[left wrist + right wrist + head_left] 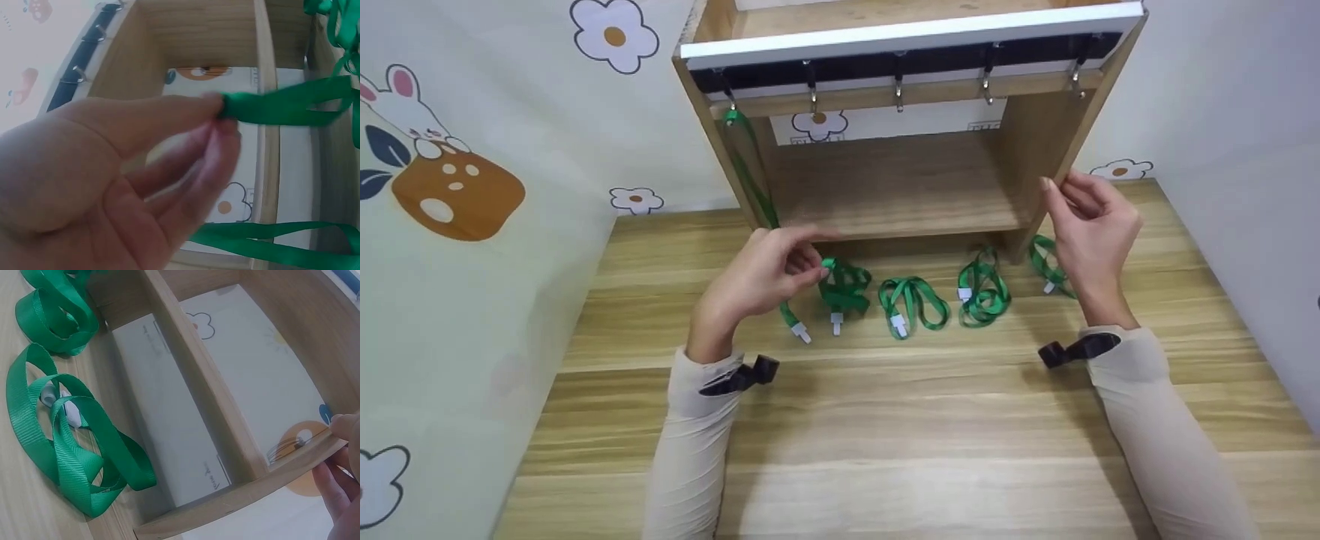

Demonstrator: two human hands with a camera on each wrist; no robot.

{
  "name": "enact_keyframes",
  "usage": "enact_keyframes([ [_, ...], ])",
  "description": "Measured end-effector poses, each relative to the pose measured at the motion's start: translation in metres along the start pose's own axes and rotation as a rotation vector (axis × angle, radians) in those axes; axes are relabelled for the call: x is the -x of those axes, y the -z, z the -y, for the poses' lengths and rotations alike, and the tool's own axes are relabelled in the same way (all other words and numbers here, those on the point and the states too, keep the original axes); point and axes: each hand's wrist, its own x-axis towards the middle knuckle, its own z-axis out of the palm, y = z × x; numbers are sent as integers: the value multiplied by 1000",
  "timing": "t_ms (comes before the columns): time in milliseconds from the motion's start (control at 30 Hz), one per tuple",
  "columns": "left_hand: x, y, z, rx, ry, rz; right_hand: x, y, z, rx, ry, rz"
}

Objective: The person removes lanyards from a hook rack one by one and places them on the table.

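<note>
My left hand [765, 270] pinches the end of a green lanyard [847, 292] between thumb and fingertips, and in the left wrist view the pinched strap [287, 107] stretches off to the right. The rest of that lanyard, with a white clip [837, 322], is low by the tabletop. Another lanyard [756, 184] hangs from the leftmost hook [727, 97] of a wooden rack [885, 187], its lower part passing behind the left hand. My right hand [1099, 232] grips the front edge of the rack's right side panel [292, 467], thumb on one side and fingers on the other.
Three more green lanyards, one coiled [913, 304], one bunched [984, 292] and one by the right hand [1044, 262], lie on the wood-grain table [922, 435]. Several metal hooks [898, 94] line the rack's dark strip. Patterned walls [510, 300] stand around.
</note>
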Motion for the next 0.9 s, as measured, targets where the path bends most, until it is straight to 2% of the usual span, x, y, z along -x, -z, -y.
enact_keyframes([
  [67, 2, 2, -2, -46, 44, -15, 1, 0, 1, 6, -6, 2],
  [167, 9, 7, -9, -89, 96, -69, 1, 0, 1, 12, -12, 3],
  [233, 14, 10, -13, -119, 115, -74, 0, 0, 1, 11, -9, 0],
  [333, 18, 7, -17, -189, 142, -14, -1, -1, -1, 2, -3, -4],
  [433, 16, -4, -18, -303, 239, 70, -1, -1, -3, -10, 0, -6],
  [500, 10, -14, -18, -378, 322, 83, -1, -1, -3, -19, -3, -8],
  [567, 4, -24, -15, -452, 363, 64, -1, -1, -3, -30, -7, -11],
  [633, -3, -34, -11, -496, 337, 25, 0, 0, -3, -38, -7, -9],
  [733, -13, -49, -3, -522, 235, -11, 0, 0, -1, -47, -10, -4],
  [800, -19, -60, 3, -520, 180, -11, 0, 0, 0, -43, -13, 1],
  [900, -26, -75, 11, -548, 132, -1, 1, -1, 2, -38, -10, 5],
])
